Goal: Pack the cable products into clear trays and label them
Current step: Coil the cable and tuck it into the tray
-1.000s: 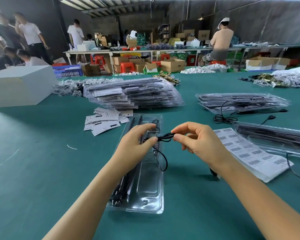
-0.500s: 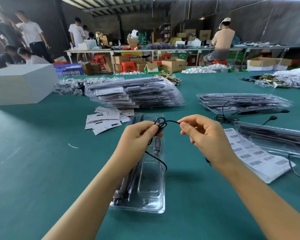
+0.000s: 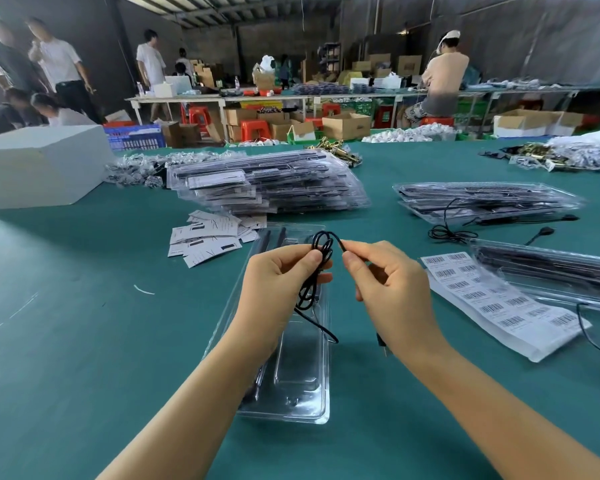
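Left hand point(image 3: 278, 289) raised over the clear tray point(image 3: 291, 375), fingers curled round a bundle of thin black cable point(image 3: 321, 251), thumb pressing the loops. Right hand point(image 3: 388, 289) just beside it, thumb and forefinger pinching the same cable where it arcs out of the coil. Loose strands hanging below the left hand, one trailing down over the tray. Tray lying lengthwise on the green counter point(image 3: 84, 341) beneath both wrists, dark rod-like parts seated along its left side, right compartment bare.

To the right, near, a sheet of barcode labels point(image 3: 499, 303), partly tucked under another clear tray point(image 3: 551, 271). Farther right, a low stack of filled trays point(image 3: 482, 199) with a loose black cable point(image 3: 451, 233) coiled in front. Far centre, a taller heap of packed trays point(image 3: 274, 181); scattered white cards point(image 3: 208, 240) just in front of it. Far left, a white box point(image 3: 39, 164).
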`<state>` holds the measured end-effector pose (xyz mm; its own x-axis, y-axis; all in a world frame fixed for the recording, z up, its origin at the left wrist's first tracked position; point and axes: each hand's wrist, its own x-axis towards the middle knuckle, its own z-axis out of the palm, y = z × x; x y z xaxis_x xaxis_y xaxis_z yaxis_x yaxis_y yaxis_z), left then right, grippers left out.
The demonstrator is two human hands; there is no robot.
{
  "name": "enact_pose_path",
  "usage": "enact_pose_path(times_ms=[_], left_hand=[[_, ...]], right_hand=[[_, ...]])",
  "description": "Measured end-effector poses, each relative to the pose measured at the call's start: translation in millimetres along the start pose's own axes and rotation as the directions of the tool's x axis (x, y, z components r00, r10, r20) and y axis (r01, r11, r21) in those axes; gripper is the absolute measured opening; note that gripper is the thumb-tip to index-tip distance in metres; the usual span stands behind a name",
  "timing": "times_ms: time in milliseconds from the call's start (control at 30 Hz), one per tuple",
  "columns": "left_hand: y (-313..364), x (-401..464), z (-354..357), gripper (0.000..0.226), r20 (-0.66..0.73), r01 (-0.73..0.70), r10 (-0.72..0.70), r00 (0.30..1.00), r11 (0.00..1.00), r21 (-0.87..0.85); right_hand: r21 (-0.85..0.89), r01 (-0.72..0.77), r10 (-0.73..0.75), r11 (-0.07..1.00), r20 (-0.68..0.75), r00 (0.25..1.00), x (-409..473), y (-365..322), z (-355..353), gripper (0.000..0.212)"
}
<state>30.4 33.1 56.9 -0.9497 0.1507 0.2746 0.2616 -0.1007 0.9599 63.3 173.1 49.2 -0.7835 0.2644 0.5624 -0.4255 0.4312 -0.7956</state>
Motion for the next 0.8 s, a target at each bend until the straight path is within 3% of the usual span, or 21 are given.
enact_pose_path(times_ms=[200, 433, 533, 667, 800], left_hand=[[-6, -7, 10, 0.021, -0.119, -0.043, 0.052, 0.992, 0.996, 0.076], [-16, -8, 15, 0.023, -0.09, -0.028, 0.053, 0.995, 0.965, 0.262], [-16, -9, 17, 0.023, -0.03, 0.012, -0.007, 1.0, 0.979, 0.202], [-17, -7, 14, 0.019, 0.012, 0.09, -0.09, 0.996, 0.996, -0.019], [-19, -4, 10, 0.015, 0.038, 0.103, -0.1, 0.994, 0.991, -0.079]], right_hand=[[-0.193, 0.155, -0.134, 0.969, 0.118, 0.984, -12, -3, 14, 0.034], [-0.286, 0.13, -0.057, 0.949, 0.25, 0.967, -18, 6, 20, 0.046], [-0.253, 0.12, -0.039, 0.96, 0.303, 0.952, -20, 6, 21, 0.052], [-0.278, 0.069, 0.031, 0.958, 0.338, 0.941, -17, 9, 18, 0.055], [-0.213, 0.01, 0.068, 0.977, 0.357, 0.932, -13, 11, 14, 0.054]])
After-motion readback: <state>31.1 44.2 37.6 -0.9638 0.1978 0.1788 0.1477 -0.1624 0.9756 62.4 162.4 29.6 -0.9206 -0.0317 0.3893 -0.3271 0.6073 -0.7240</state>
